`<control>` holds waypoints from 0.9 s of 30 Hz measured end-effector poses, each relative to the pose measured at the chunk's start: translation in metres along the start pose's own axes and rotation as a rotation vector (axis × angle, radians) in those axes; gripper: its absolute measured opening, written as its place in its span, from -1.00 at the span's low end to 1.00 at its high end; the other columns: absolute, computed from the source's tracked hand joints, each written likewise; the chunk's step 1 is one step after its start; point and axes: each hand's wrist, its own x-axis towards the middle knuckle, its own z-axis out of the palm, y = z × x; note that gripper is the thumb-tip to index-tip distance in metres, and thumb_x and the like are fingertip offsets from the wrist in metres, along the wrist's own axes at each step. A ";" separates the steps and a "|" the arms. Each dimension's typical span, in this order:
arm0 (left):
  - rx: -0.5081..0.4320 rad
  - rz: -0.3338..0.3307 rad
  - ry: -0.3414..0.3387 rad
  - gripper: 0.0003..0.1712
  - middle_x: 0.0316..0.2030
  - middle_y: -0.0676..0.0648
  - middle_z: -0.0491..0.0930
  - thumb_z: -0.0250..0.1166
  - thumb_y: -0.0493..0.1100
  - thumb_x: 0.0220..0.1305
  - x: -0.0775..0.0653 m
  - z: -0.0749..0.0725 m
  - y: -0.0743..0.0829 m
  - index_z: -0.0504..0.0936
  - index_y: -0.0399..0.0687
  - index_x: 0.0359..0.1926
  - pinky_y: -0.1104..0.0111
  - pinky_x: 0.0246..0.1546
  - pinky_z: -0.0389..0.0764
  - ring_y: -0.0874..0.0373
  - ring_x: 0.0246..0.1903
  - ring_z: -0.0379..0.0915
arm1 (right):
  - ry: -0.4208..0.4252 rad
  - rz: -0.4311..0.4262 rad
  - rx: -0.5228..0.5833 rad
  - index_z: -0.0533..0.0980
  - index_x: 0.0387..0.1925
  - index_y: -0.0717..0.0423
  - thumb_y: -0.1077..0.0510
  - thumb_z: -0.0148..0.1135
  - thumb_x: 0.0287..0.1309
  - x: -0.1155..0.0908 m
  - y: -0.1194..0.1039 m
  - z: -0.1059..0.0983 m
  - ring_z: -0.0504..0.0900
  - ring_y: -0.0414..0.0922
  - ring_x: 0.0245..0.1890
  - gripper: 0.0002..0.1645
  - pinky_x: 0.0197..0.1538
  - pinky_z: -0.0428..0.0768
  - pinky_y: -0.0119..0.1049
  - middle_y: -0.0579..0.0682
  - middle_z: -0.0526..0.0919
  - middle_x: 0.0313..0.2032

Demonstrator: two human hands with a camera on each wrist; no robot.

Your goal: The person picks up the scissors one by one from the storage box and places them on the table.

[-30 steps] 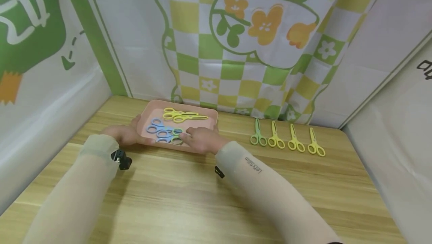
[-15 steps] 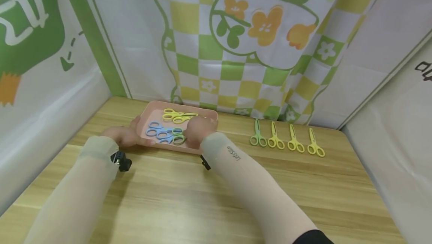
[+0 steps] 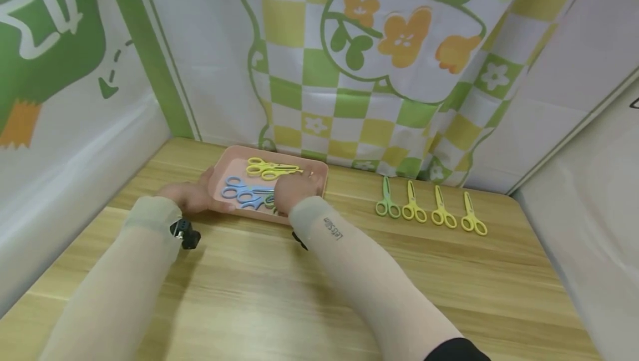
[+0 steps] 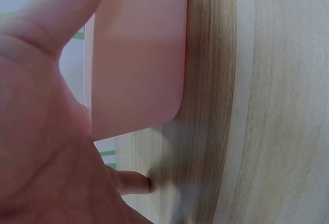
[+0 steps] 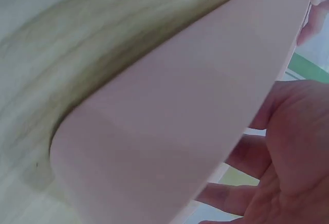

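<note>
A shallow pink tray lies at the back left of the table with several scissors in it. My left hand grips its front left corner, thumb along the front rim and fingers at the left side. My right hand reaches over the front rim into the tray; its fingertips are hidden behind the tray wall in the right wrist view, so I cannot tell what they hold. Yellow scissors lie toward the back, blue scissors toward the front left. Green scissors are partly covered by my right hand.
To the tray's right, green-handled scissors and several yellow scissors stand in a row on the wooden table, points toward the back. A checked cloth hangs behind, and white side panels border the table.
My right hand has moved from the tray's front right, left and deeper over the tray, now covering part of the green scissors. My left hand stays on the tray corner. The head view has shifted slightly.
</note>
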 end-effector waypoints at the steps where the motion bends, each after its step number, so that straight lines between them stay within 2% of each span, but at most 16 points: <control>1: -0.002 -0.008 -0.005 0.75 0.46 -0.48 -0.58 0.41 0.56 -0.14 -0.001 0.000 0.001 -0.68 -0.26 0.46 -0.31 0.32 -0.18 -0.52 0.40 -0.35 | -0.008 0.006 0.000 0.64 -0.46 -0.15 0.07 0.01 0.38 0.000 0.001 0.000 0.03 0.22 0.47 -0.66 0.41 -0.13 0.24 -0.07 0.63 0.13; 4: 0.004 -0.027 -0.008 0.77 0.46 -0.47 -0.58 0.40 0.58 -0.17 0.000 -0.001 0.001 -0.69 -0.24 0.46 -0.30 0.32 -0.18 -0.51 0.40 -0.34 | -0.028 0.011 -0.008 0.63 -0.52 -0.13 0.11 0.03 0.33 -0.002 0.005 -0.001 0.08 0.19 0.46 -0.66 0.42 -0.22 0.22 -0.15 0.72 -0.13; 6: 0.004 -0.029 -0.009 0.77 0.46 -0.48 -0.57 0.40 0.58 -0.17 0.001 -0.001 0.000 -0.69 -0.24 0.45 -0.30 0.32 -0.18 -0.51 0.40 -0.35 | -0.036 0.009 -0.006 0.63 -0.56 -0.12 0.15 0.08 0.29 -0.003 0.007 -0.001 0.07 0.16 0.47 -0.67 0.41 -0.27 0.24 -0.18 0.71 -0.23; 9: 0.010 -0.028 -0.002 0.78 0.46 -0.50 -0.55 0.40 0.58 -0.18 0.002 0.000 -0.001 -0.68 -0.25 0.46 -0.31 0.32 -0.15 -0.52 0.40 -0.32 | -0.033 0.010 0.011 0.61 -0.57 -0.14 0.15 0.17 0.26 -0.004 0.009 0.000 0.05 0.12 0.48 -0.72 0.39 -0.30 0.27 -0.16 0.68 -0.03; 12: 0.010 -0.027 0.001 0.78 0.46 -0.50 -0.54 0.40 0.59 -0.18 0.001 0.000 -0.001 -0.67 -0.25 0.46 -0.31 0.32 -0.15 -0.52 0.40 -0.32 | -0.033 0.019 0.033 0.59 -0.55 -0.17 0.13 0.19 0.29 -0.004 0.011 0.001 0.02 0.07 0.49 -0.72 0.39 -0.30 0.27 -0.11 0.54 0.23; 14: 0.003 -0.031 -0.001 0.77 0.47 -0.48 -0.55 0.40 0.59 -0.19 0.000 0.001 0.001 -0.67 -0.24 0.47 -0.30 0.32 -0.17 -0.50 0.41 -0.35 | -0.035 0.018 0.036 0.58 -0.54 -0.16 0.13 0.16 0.31 -0.004 0.013 0.001 0.05 0.05 0.48 -0.72 0.39 -0.28 0.25 -0.13 0.58 0.18; 16: 0.000 -0.030 -0.009 0.75 0.47 -0.47 -0.57 0.39 0.59 -0.15 -0.001 0.001 0.002 -0.67 -0.24 0.46 -0.29 0.33 -0.18 -0.50 0.41 -0.37 | -0.038 0.018 0.041 0.61 -0.52 -0.14 0.13 0.13 0.32 -0.005 0.015 0.001 0.12 0.02 0.45 -0.71 0.39 -0.24 0.24 -0.17 0.65 0.05; 18: -0.007 -0.035 -0.010 0.75 0.47 -0.46 -0.57 0.39 0.58 -0.15 -0.002 0.001 0.003 -0.67 -0.23 0.47 -0.29 0.33 -0.18 -0.49 0.42 -0.37 | -0.034 0.010 0.055 0.65 -0.44 -0.09 0.14 0.12 0.32 -0.005 0.018 0.001 0.20 0.02 0.41 -0.75 0.40 -0.20 0.23 -0.15 0.67 -0.02; 20: -0.002 -0.037 -0.009 0.75 0.47 -0.47 -0.56 0.39 0.58 -0.14 -0.002 0.001 0.004 -0.67 -0.24 0.46 -0.29 0.33 -0.17 -0.50 0.41 -0.36 | -0.030 -0.001 0.066 0.69 -0.27 -0.01 0.14 0.12 0.32 -0.005 0.022 0.002 0.19 0.05 0.42 -0.79 0.41 -0.16 0.25 -0.05 0.62 0.11; 22: -0.001 -0.039 -0.003 0.76 0.47 -0.47 -0.56 0.40 0.58 -0.16 -0.001 0.001 0.004 -0.67 -0.24 0.47 -0.30 0.33 -0.18 -0.50 0.41 -0.36 | -0.026 -0.018 0.069 0.70 -0.23 0.02 0.16 0.18 0.26 -0.006 0.026 0.003 0.12 0.08 0.46 -0.81 0.41 -0.14 0.26 0.04 0.48 0.30; 24: 0.005 -0.034 0.000 0.76 0.46 -0.47 -0.57 0.40 0.58 -0.16 0.000 0.001 0.003 -0.67 -0.26 0.46 -0.30 0.32 -0.18 -0.51 0.40 -0.37 | -0.008 -0.029 0.071 0.70 -0.29 0.03 0.16 0.25 0.18 -0.005 0.030 0.003 0.03 0.10 0.48 -0.87 0.40 -0.11 0.27 0.09 0.35 0.39; 26: 0.013 -0.022 0.007 0.76 0.46 -0.49 -0.56 0.39 0.58 -0.16 0.003 0.000 -0.001 -0.66 -0.28 0.46 -0.31 0.32 -0.19 -0.52 0.40 -0.38 | 0.017 -0.034 0.079 0.66 -0.46 -0.01 0.17 0.29 0.08 -0.005 0.034 0.003 -0.02 0.11 0.47 -0.94 0.38 -0.05 0.27 0.03 0.42 0.33; 27: 0.009 -0.015 0.009 0.76 0.46 -0.48 -0.57 0.40 0.58 -0.16 0.004 0.000 -0.003 -0.66 -0.28 0.46 -0.31 0.31 -0.21 -0.52 0.40 -0.39 | 0.032 -0.038 0.089 0.61 -0.56 -0.04 0.16 0.29 0.05 -0.005 0.036 0.003 -0.04 0.10 0.46 -0.89 0.37 -0.02 0.27 0.01 0.44 0.31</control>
